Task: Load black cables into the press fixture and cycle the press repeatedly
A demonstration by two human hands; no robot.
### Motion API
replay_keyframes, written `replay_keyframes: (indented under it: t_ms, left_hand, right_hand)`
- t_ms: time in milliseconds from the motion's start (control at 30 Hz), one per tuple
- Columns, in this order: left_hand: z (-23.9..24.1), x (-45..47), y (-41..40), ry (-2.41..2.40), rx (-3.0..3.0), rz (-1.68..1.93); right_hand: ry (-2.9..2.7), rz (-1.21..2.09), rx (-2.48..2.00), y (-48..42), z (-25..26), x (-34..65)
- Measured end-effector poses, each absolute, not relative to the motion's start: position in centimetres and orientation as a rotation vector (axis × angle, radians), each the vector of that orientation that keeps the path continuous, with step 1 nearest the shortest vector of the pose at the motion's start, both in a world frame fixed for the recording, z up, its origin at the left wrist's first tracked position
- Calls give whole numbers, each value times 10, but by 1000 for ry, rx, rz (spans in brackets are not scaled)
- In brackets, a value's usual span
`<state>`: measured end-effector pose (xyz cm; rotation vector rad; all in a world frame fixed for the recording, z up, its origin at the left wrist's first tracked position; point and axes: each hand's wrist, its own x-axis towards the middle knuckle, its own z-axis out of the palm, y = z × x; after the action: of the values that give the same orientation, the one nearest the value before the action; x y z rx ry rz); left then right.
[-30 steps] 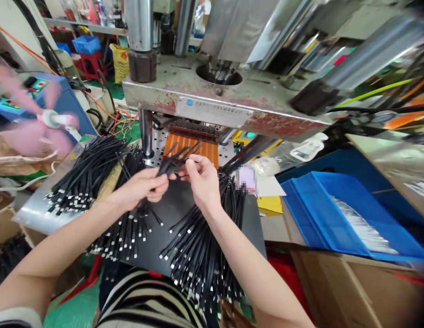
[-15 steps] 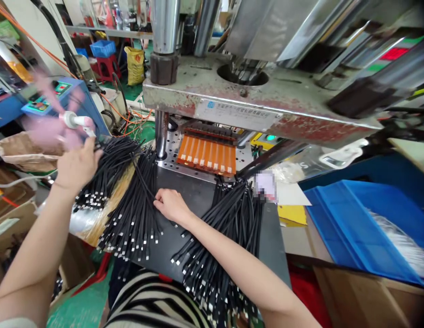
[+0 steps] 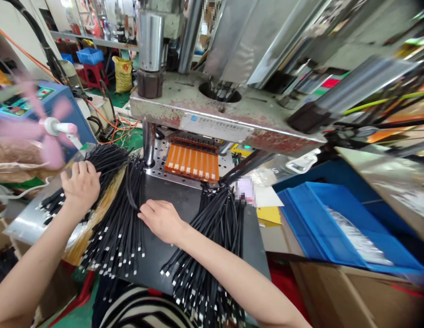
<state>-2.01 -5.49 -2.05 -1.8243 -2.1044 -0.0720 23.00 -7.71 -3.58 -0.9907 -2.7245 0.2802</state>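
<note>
My left hand [image 3: 81,183] lies over the left heap of black cables [image 3: 107,157], its fingers bent round some of them and the fingertips hidden. My right hand [image 3: 162,221] is closed in a pinch on a bowed black cable [image 3: 131,184] at the edge of the middle cable bundle [image 3: 112,237]. The cables have small pale metal plug ends pointing towards me. Beyond my right hand stands a press [image 3: 212,118], with an orange plate [image 3: 191,161] in its lower part bearing pale strips.
A third cable bundle [image 3: 212,246] lies on the dark worktop [image 3: 153,255] under my right forearm. A pink fan [image 3: 53,125] with blurred blades stands close beyond my left hand. Blue trays [image 3: 301,218] are at the right, and a yellow sack [image 3: 122,75] stands behind.
My left hand has come down from beside the fan onto the left cable heap. Near my right hand, one cable now bows up out of the middle bundle. The view has shifted.
</note>
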Motion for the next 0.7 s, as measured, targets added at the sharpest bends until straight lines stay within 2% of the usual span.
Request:
replay_keyframes:
  t_ms: [100,200,333,433,567,700]
  left_hand:
    - [-20,-11,-45,-2151,-1734,-179]
    - [-13,9,-27,-2033,-1800,-331]
    - [-9,48,10,-1537,-2513,-724]
    - [-15,75,38,-1113,-2833,-996]
    - [-29,91,61,-891,-2959,-1018]
    - [-40,92,60,-960,-2946,-936]
  right_hand:
    - [-2548,100,-910,-55,-24,251]
    - [-2134,224,-1102,-7,-15,267]
    - [-1665,504,-1289,64,-16,276]
    - [-1532,609,-1428,95,-20,277]
    - [-1576,698,-1503,103,-16,276]
    - [-1653,751,-1503,96,-6,278]
